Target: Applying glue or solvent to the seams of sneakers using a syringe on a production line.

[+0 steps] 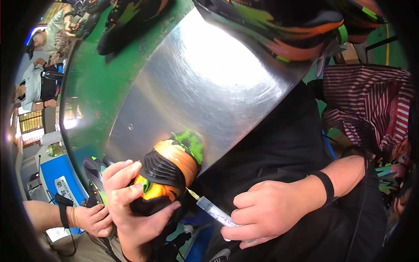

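My left hand (137,214) is wrapped around the heel end of an orange, black and green sports shoe (166,172), which is tilted over the near edge of a shiny metal sheet (174,96). In my right hand (273,207) is a clear syringe (213,210), gripped by its barrel's rear end. Its thin needle points up and left and reaches the side of the shoe; whether the tip touches it is hard to make out. A black band circles my right wrist.
Several dark shoes with orange and green (279,26) stand along the far side of the green table (96,96). Close to my left is another person's hand (91,218), near another shoe (94,174). A blue box (61,174) lies at the left; a striped garment (366,105) shows at the right.
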Demonstrator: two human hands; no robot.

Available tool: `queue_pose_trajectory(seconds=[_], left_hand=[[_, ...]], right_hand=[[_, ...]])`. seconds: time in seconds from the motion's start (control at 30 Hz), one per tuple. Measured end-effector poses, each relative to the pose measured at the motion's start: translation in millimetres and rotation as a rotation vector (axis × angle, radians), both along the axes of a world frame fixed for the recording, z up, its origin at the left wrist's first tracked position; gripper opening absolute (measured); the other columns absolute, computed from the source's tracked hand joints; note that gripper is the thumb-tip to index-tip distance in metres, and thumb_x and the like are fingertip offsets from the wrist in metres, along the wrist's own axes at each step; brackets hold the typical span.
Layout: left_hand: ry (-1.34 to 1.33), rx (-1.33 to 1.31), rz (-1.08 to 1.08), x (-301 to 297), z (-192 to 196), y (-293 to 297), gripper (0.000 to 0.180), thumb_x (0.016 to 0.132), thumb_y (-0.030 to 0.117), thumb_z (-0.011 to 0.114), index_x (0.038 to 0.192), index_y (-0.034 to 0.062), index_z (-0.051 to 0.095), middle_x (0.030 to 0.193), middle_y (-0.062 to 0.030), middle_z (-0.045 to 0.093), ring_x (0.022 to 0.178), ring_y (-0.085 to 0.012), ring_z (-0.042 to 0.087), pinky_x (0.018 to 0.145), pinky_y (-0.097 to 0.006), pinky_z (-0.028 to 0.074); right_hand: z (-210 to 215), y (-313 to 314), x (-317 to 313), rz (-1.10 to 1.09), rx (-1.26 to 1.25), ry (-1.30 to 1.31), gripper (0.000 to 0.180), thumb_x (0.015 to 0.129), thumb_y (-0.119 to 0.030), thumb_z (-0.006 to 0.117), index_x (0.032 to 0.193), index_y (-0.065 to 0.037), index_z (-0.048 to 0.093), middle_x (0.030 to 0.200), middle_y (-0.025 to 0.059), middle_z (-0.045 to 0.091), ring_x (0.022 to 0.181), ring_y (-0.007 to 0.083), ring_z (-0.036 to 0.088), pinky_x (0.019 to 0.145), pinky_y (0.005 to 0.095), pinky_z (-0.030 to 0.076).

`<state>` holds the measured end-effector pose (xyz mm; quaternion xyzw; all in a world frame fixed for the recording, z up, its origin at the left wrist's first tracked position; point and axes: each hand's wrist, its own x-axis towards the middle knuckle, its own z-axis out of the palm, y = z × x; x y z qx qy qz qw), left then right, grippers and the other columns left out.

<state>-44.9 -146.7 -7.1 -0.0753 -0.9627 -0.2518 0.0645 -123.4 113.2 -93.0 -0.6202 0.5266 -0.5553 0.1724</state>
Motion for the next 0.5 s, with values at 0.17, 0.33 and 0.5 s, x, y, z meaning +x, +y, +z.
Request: queue_pose_trajectory(seconds=[0.17, 0.33, 0.5], left_hand=[[-0.001, -0.169, -0.002, 2.1, 10.1, 9.3, 0.084, 0.057, 0.024, 0.089, 0.128, 0.0086, 0.048, 0.128, -0.0185, 0.050, 0.111, -0.0406, 0.051, 0.095, -0.052, 0.041], [-0.108, -0.181, 0.188, 36.8, 11.9, 10.9, 0.095, 0.052, 0.020, 0.089, 0.131, -0.0047, 0.042, 0.126, -0.0233, 0.051, 0.117, -0.0397, 0.051, 0.101, -0.045, 0.040], [-0.011, -0.195, 0.304, 20.0, 22.5, 7.0, 0.089, 0.054, 0.017, 0.088, 0.128, -0.0067, 0.046, 0.116, -0.0212, 0.057, 0.106, -0.0392, 0.057, 0.094, -0.044, 0.045]], right_hand=[[17.7, 23.9, -19.2, -0.166, -0.109, -0.018, 0.032, 0.080, -0.028, 0.073, 0.103, -0.006, 0.065, 0.071, 0.0024, 0.053, 0.057, 0.0195, 0.047, 0.046, 0.0304, 0.039], [9.9, 47.5, -46.9, -0.349, -0.119, 0.006, 0.040, 0.073, -0.027, 0.081, 0.102, -0.003, 0.068, 0.078, 0.0061, 0.065, 0.055, 0.0188, 0.052, 0.049, 0.0290, 0.040], [11.4, 52.8, -60.3, -0.328, -0.122, 0.015, 0.042, 0.073, -0.026, 0.082, 0.103, 0.000, 0.067, 0.080, 0.0062, 0.066, 0.057, 0.0194, 0.054, 0.051, 0.0300, 0.041]])
